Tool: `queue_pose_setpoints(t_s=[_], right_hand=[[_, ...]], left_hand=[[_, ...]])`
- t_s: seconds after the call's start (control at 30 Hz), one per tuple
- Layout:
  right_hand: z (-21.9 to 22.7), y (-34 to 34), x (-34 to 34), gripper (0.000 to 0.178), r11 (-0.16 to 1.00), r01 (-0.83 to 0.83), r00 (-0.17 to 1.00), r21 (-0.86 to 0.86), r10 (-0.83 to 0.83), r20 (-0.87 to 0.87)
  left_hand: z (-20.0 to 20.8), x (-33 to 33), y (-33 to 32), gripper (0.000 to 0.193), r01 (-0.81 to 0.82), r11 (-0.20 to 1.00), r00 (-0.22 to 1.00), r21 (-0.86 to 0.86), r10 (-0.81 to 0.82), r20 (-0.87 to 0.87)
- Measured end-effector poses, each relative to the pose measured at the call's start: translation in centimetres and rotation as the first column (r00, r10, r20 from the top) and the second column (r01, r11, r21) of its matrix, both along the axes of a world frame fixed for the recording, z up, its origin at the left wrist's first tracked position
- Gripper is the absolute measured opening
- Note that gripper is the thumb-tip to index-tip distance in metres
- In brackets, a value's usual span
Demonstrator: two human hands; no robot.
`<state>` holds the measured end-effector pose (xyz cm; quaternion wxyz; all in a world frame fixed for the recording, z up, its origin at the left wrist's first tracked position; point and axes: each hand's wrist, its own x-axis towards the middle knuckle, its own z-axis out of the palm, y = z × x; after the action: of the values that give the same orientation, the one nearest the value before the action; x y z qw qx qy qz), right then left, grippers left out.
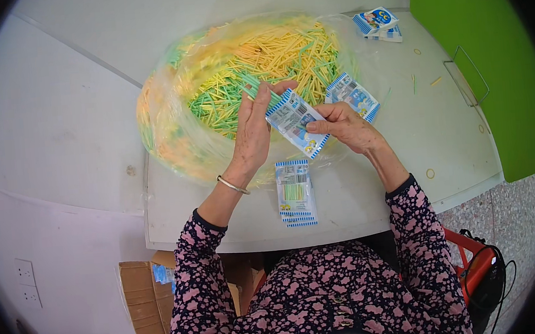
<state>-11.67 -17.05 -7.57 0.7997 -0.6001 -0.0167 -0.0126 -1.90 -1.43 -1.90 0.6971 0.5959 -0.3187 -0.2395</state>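
My left hand (254, 130) is closed around a small bunch of thin green sticks (259, 88), whose ends point toward the upper left. Between the fingers and thumb of my right hand (351, 129) is a flat blue-and-white packet (296, 122) with striped ends. The packet's upper end meets the held sticks beside my left fingers; whether they are inside it I cannot tell. Just beyond both hands lies a large clear plastic bag (172, 111), opened wide and full of loose yellow, green and orange sticks (283, 49). Similar packets (353, 95) lie by the bag, beyond my right hand.
A small stack of packets (295, 193) lies near the table's (358, 207) front edge, and more packets (379, 23) sit at the far right. Rubber bands (430, 173) and stray sticks dot the right side, near a green panel (485, 55). A cardboard box (143, 308) stands below left.
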Motion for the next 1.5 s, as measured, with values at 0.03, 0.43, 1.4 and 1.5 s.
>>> queue_pose_setpoints(t_s=[0.03, 0.43, 1.4, 1.5], right_hand=[[0.0, 0.0, 0.0, 0.030, 1.000, 0.001, 1.000, 0.000, -0.001, 0.000], [-0.2, 0.3, 0.0, 0.029, 1.000, 0.020, 1.000, 0.006, -0.020, 0.019], [-0.5, 0.4, 0.6, 0.030, 0.988, 0.153, 0.987, -0.023, -0.152, 0.048], [-0.5, 0.5, 0.5, 0.030, 0.989, 0.144, 0.988, -0.029, -0.143, 0.055]], left_hand=[[-0.1, 0.1, 0.0, 0.040, 0.001, 1.000, 1.000, 0.000, -0.001, 0.000], [0.4, 1.0, 1.4, 0.042, 0.114, 0.979, 0.898, 0.167, -0.173, 0.404], [-0.5, 1.5, -0.2, 0.038, 0.075, 0.974, 0.937, 0.214, -0.142, 0.318], [0.5, 1.2, -0.5, 0.036, 0.069, 0.953, 0.931, 0.296, -0.168, 0.324]])
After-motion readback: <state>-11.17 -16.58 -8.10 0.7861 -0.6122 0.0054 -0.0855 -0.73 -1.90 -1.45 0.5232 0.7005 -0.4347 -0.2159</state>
